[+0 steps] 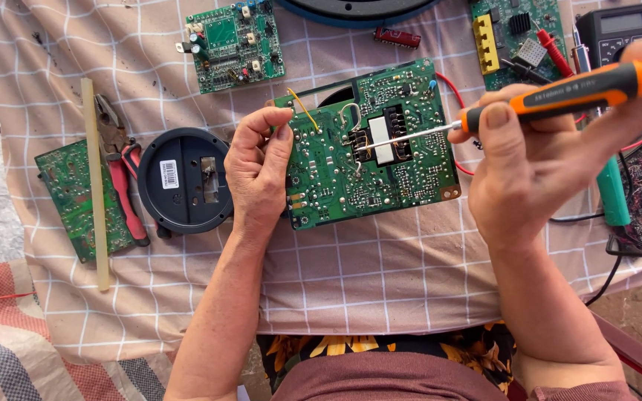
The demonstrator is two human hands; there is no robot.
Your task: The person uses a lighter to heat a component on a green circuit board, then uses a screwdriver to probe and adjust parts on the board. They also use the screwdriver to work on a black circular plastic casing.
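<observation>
**Screwdriver tip on a steadied circuit board**

A pale checked cloth [380,275] covers the table, so the small parts lie on a soft, light surface where they show up clearly. In the middle of it lies the large green circuit board [369,145], solder side up, with a rectangular cut-out near its centre showing a white and black block.

The right hand [551,160] is raised above the cloth to the right of the board. Its grip is closed around the orange and black handle of a screwdriver [559,96], thumb on top and fingers curled beneath, and the thin metal shaft slants down to the left so the tip rests at the cut-out in the board.

The left hand [259,169] is at the board's left edge. Its fingers are curled and pinch that edge, which appears to keep the board from shifting under the tool; it has hold of nothing else.

Left of that hand lies a round black cover [185,180] with a white label. Further left lie red-handled pliers [122,174], a pale glue stick [96,186] and a smaller green board [65,200]. Another small board [233,44] sits at the top, and a dark meter [618,30] with red probes at the top right, within reach.
</observation>
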